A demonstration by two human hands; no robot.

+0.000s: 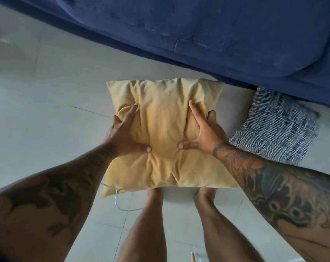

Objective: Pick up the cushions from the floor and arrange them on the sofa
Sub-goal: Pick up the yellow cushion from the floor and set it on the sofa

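A yellow cushion [162, 118] is held in front of me above the pale tiled floor. My left hand [122, 133] grips its left side and my right hand [204, 131] grips its right side, thumbs pressed into the top so the fabric puckers. A loose white thread hangs from its lower left corner. A blue-and-white woven cushion [275, 125] lies on the floor at the right, touching the front of the dark blue sofa [198, 31], which runs across the top of the view.
My bare legs and feet [154, 195] stand on the tiled floor [37, 110] just below the yellow cushion. Open floor stretches to the left. A small pale stick-like object [192, 257] shows at the bottom edge.
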